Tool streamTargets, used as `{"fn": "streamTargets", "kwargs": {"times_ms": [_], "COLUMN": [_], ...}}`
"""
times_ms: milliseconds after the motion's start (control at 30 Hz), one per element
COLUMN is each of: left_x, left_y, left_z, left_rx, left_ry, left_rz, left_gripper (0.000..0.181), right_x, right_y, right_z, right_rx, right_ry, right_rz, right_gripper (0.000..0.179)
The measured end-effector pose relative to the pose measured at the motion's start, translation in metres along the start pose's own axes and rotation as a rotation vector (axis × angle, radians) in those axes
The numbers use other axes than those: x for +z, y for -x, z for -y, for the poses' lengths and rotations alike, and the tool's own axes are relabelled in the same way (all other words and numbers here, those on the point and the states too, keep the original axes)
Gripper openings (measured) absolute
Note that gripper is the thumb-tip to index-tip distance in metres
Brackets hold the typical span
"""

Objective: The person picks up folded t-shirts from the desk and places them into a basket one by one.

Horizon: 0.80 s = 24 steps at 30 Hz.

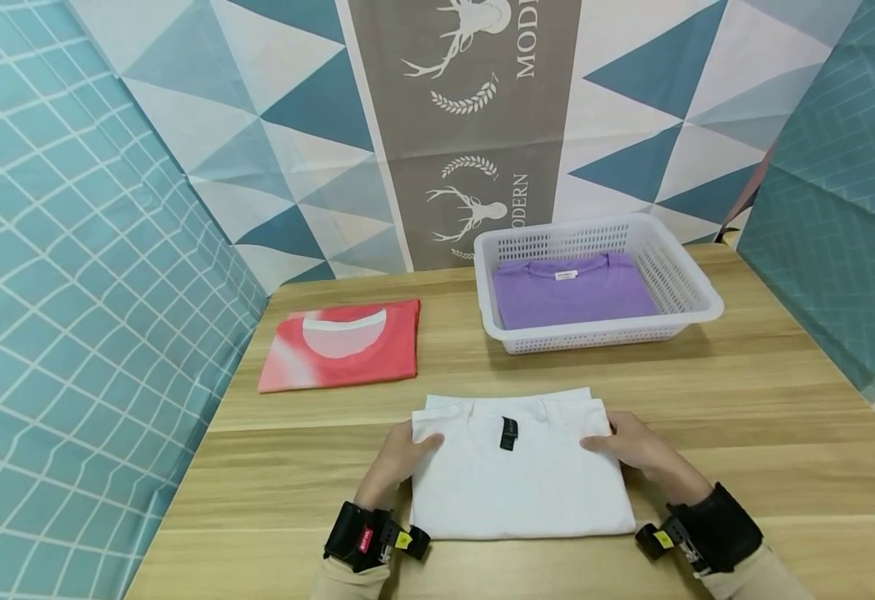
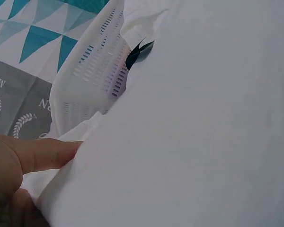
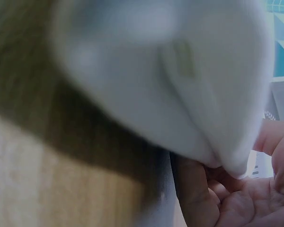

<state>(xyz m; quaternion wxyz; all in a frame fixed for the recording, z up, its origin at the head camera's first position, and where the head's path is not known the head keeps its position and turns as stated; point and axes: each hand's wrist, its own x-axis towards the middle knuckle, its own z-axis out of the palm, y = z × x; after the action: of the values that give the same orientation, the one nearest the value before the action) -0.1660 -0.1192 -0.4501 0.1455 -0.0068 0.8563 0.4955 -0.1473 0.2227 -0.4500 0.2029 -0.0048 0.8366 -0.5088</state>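
Observation:
A folded white T-shirt (image 1: 520,492) with a black neck label (image 1: 508,434) lies in front of me, its neckline toward the back. My left hand (image 1: 402,457) grips its left edge, thumb on top and fingers underneath. On the opposite edge my right hand (image 1: 636,443) holds the shirt the same way. In the left wrist view the thumb (image 2: 49,153) presses on the white cloth (image 2: 180,123). The right wrist view has the shirt's folded side (image 3: 132,94) hanging above the wood, pinched by the right hand (image 3: 236,198).
A white plastic basket (image 1: 602,329) stands at the back right, with a folded purple T-shirt (image 1: 572,300) inside. On the back left of the wooden table (image 1: 272,500) lies a folded red and pink T-shirt (image 1: 377,358). Patterned cloth (image 1: 475,125) hangs behind the table.

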Motion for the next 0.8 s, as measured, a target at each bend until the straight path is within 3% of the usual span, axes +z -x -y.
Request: {"fn": "streamTargets", "kwargs": {"times_ms": [500, 800], "left_x": [0.0, -0.003], "left_y": [0.009, 0.021], "left_z": [-0.006, -0.018], "left_rx": [0.048, 0.101], "left_ry": [0.018, 0.105], "left_rz": [-0.059, -0.145], "left_gripper": [0.039, 0.034], "right_x": [0.003, 0.002], "right_y": [0.008, 0.019], "right_z": [0.005, 0.021], "right_rx": [0.004, 0.014], "right_ry": [-0.004, 0.037], "right_rz": [-0.073, -0.149], "right_gripper": [0.049, 0.052]}}
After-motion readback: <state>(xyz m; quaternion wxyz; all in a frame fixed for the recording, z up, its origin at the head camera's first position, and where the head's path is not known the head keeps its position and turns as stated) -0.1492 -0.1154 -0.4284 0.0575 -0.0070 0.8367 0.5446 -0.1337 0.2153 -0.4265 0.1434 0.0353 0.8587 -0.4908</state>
